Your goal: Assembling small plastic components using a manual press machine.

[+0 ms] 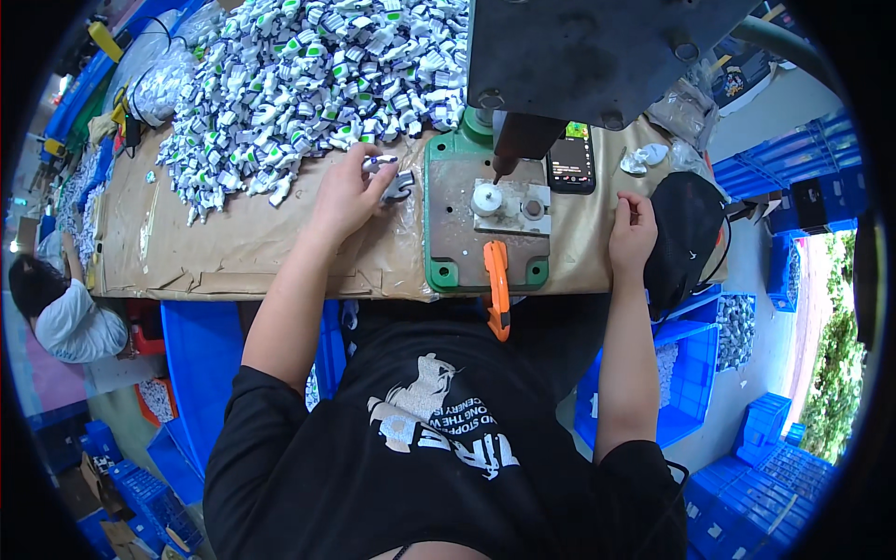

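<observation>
My left hand (350, 198) is over the paper-covered bench, thumb and fingers closed on a small white-and-purple plastic part (378, 161). Beside its fingers is another part, white and dark grey (399, 187); whether the hand touches it I cannot tell. A green-based bench press (441, 224) stands right of this hand. On its plate, a round white piece (486, 199) sits in a metal fixture (511, 222) under the dark press tip (504, 168). My right hand (635, 229) rests at the bench's right, fingers curled, with nothing visible in them, next to a black cap (677, 238).
A large heap of white, purple and green parts (317, 84) covers the back left. Orange-handled pliers (497, 289) overhang the front edge. A phone (572, 161) lies behind the press. Blue crates (695, 373) stand below, and another person (75, 317) sits at far left.
</observation>
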Demonstrator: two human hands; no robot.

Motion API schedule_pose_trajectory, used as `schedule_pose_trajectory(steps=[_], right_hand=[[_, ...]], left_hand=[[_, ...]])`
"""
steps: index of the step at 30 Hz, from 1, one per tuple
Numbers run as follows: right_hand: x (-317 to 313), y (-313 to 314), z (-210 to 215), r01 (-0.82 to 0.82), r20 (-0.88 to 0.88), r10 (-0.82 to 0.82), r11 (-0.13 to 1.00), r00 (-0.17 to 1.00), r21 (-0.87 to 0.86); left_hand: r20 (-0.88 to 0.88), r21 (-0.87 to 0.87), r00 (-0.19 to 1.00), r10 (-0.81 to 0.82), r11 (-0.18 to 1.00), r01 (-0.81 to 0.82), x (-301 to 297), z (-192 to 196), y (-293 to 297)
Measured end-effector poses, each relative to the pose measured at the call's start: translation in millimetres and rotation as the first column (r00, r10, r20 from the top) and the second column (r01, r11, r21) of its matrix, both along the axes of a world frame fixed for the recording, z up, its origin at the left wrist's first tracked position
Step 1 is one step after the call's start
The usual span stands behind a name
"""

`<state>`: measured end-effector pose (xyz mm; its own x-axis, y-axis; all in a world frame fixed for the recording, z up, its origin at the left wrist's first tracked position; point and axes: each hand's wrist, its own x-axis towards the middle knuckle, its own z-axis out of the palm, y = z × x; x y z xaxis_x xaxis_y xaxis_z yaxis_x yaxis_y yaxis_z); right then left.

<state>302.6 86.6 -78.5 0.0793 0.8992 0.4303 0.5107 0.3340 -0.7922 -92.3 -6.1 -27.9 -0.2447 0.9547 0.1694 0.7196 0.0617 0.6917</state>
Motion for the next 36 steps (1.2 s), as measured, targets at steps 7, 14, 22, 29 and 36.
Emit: schedule_pose_trajectory(steps=[7,14,22,29,36], right_hand=[[0.0,-0.1,-0.4,0.000,0.008,0.000,1.000,1.000,0.002],[0.4,-0.6,0.2,0.008,0.006,-0.008,1.000,1.000,-0.016],[-2.3,-0.8,4.6,0.020,-0.028,-0.021,0.999,0.999,-0.037],[9.3,18.0,43.9,0.008,-0.324,-0.031,0.997,0.945,-0.072],[-6.1,17.2,188.0,-0.154,-0.491,0.329,0.919,0.807,0.362]], left_hand=[[0.301,0.034,0.923,-0.240,0.970,0.241,44.3,9.0,-4.5],[0.471,-0.067,0.852,-0.230,0.953,0.295,81.8,25.1,13.5],[0.376,0.000,0.880,-0.290,0.950,0.313,90.7,27.3,19.7],[0.415,-0.028,0.850,-0.324,0.930,0.368,89.6,30.7,16.2],[0.043,0.141,0.920,-0.390,0.914,0.381,91.1,30.1,7.1]])
